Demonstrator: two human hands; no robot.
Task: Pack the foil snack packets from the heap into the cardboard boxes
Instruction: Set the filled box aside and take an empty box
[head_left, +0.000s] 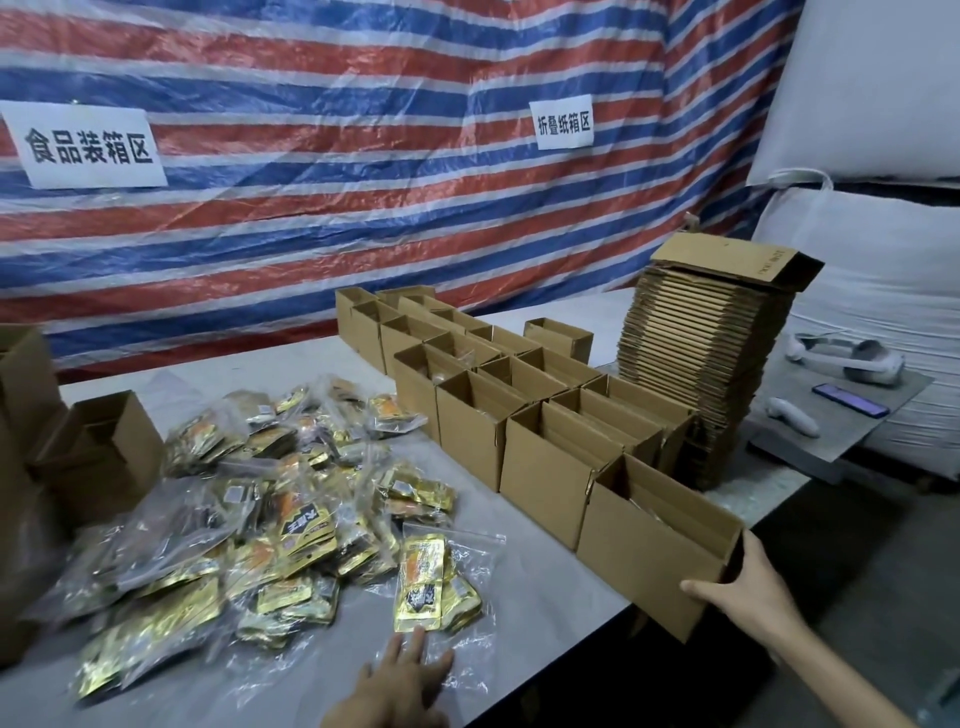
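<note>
A heap of gold foil snack packets (270, 499) in clear plastic bags covers the left half of the grey table (545, 587). One bagged bundle of packets (431, 587) lies nearest me. My left hand (400, 680) hovers flat just in front of it, fingers straight, holding nothing. Rows of open cardboard boxes (519, 395) run diagonally across the table. My right hand (748, 587) grips the near right corner of the closest open box (644, 540), which sits at the table's edge.
A tall stack of flattened cartons (706, 358) stands at the back right. More cardboard boxes (98, 452) sit at the left. A headset (852, 358), a controller (795, 415) and a phone (852, 400) lie on a side board to the right. A striped tarp hangs behind.
</note>
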